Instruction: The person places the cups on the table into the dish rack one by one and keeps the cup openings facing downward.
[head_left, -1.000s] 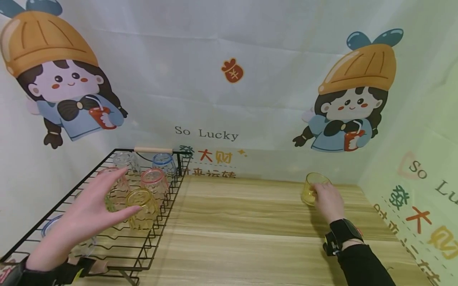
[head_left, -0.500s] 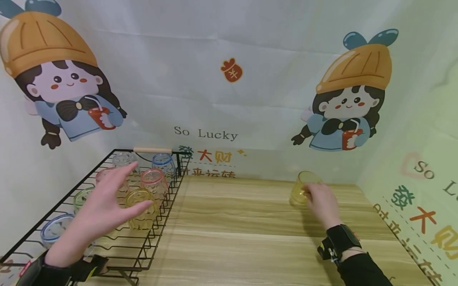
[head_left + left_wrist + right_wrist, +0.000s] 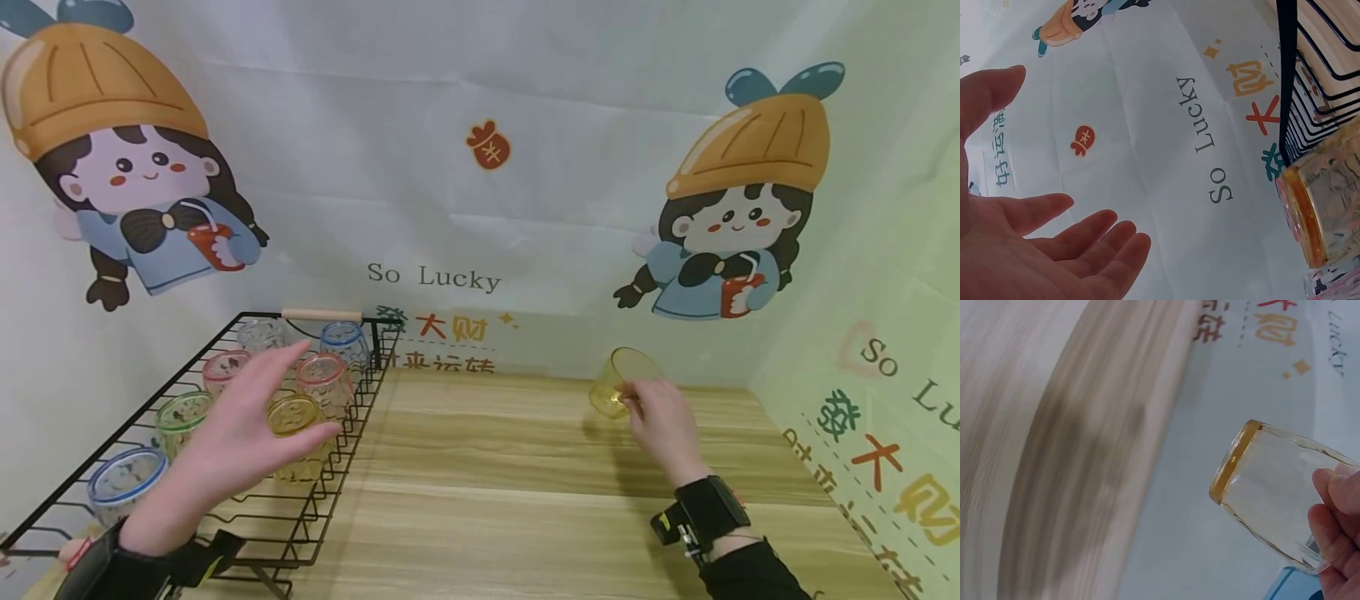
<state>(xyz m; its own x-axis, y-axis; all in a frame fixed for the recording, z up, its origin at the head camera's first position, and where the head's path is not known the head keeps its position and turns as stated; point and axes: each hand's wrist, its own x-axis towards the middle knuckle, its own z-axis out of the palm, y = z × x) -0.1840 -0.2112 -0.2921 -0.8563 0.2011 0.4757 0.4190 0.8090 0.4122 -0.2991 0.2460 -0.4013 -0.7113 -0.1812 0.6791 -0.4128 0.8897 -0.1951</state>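
My right hand pinches a clear yellow drinking glass near its rim. The glass is tilted and raised over the wooden table, mouth up in the head view; its thick amber base shows in the right wrist view. My left hand hovers over a black wire rack, thumb and fingers spread, holding nothing. Upside-down glasses stand on that rack: a yellow glass beside my left thumb, a red-tinted glass behind it, and a green-tinted glass left of the hand.
More glasses share the rack: two blue-tinted, another red-tinted glass and a colourless glass. A pale wooden handle tops its far end. The tabletop ends at a printed white backdrop, which also rises on the right.
My right hand has moved left with the yellow glass, which has lifted off the table and tilted. My left hand has shifted right over the rack, fingers still spread.
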